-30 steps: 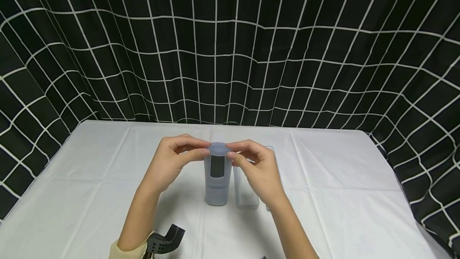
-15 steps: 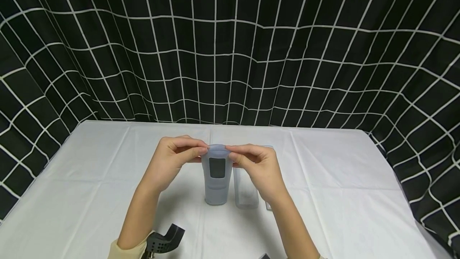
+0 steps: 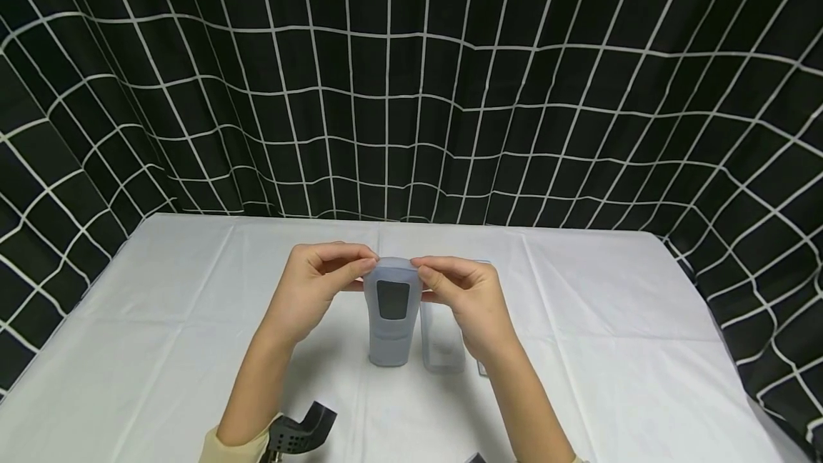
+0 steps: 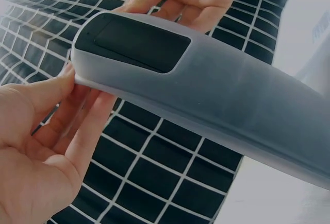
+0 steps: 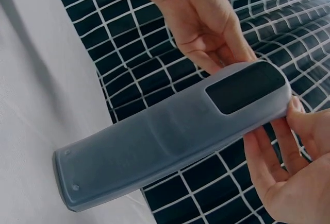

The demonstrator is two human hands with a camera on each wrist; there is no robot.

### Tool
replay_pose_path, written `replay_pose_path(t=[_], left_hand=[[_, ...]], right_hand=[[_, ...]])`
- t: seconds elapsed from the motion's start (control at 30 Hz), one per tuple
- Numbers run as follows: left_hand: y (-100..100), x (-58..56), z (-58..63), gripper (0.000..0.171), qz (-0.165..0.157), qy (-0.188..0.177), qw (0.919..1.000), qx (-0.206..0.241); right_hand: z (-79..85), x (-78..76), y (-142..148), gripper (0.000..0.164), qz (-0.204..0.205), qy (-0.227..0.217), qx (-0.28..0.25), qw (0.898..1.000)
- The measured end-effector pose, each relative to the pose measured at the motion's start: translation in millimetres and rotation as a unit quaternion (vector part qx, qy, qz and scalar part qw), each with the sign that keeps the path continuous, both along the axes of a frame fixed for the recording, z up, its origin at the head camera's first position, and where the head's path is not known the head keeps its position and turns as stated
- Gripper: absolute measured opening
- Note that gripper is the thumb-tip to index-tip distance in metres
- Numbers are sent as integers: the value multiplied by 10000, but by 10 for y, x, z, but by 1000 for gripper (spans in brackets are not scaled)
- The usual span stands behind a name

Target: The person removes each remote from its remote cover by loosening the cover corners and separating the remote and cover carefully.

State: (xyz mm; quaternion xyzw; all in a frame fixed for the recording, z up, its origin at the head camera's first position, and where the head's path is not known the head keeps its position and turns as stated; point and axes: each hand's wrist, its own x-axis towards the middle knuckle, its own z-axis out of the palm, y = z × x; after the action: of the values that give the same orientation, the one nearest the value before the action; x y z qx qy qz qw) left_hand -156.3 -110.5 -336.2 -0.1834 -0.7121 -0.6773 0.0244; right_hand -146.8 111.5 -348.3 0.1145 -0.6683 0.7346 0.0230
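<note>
Both hands hold what looks like a remote control in a translucent grey silicone cover (image 3: 391,338), upright on its narrow end on the white cloth. A dark screen (image 3: 393,299) shows near its top. The left hand (image 3: 310,288) pinches the upper left corner between thumb and fingers, while the right hand (image 3: 468,299) pinches the upper right one. In the left wrist view the left hand (image 4: 49,147) grips the cover's rim (image 4: 85,77) beside the screen. From the right wrist, the right hand (image 5: 301,170) has its thumb at the rounded top end.
Just right of the remote lies a clear, shallow rectangular tray or case (image 3: 442,345), partly behind the right hand. Another clear-edged flat item (image 3: 482,370) shows beside the right forearm. White cloth (image 3: 611,349) covers the table, with a black, white-gridded curtain (image 3: 411,120) behind it.
The cover's top has widened and settled round the remote's head, and its open mouth no longer shows. Both hands stay at the top corners, slightly farther apart.
</note>
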Motion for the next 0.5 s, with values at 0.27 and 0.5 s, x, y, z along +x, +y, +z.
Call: replay_pose_path(t=[0.27,0.5], left_hand=[[42,-6,-5,15,227,-14,9997,-26],[71,3,5,13,552,18,9985,-63]], right_hand=[[9,3,-23,20,-160,-117,-78,9998],[5,7,-39,21,-147,-93,81,9998]])
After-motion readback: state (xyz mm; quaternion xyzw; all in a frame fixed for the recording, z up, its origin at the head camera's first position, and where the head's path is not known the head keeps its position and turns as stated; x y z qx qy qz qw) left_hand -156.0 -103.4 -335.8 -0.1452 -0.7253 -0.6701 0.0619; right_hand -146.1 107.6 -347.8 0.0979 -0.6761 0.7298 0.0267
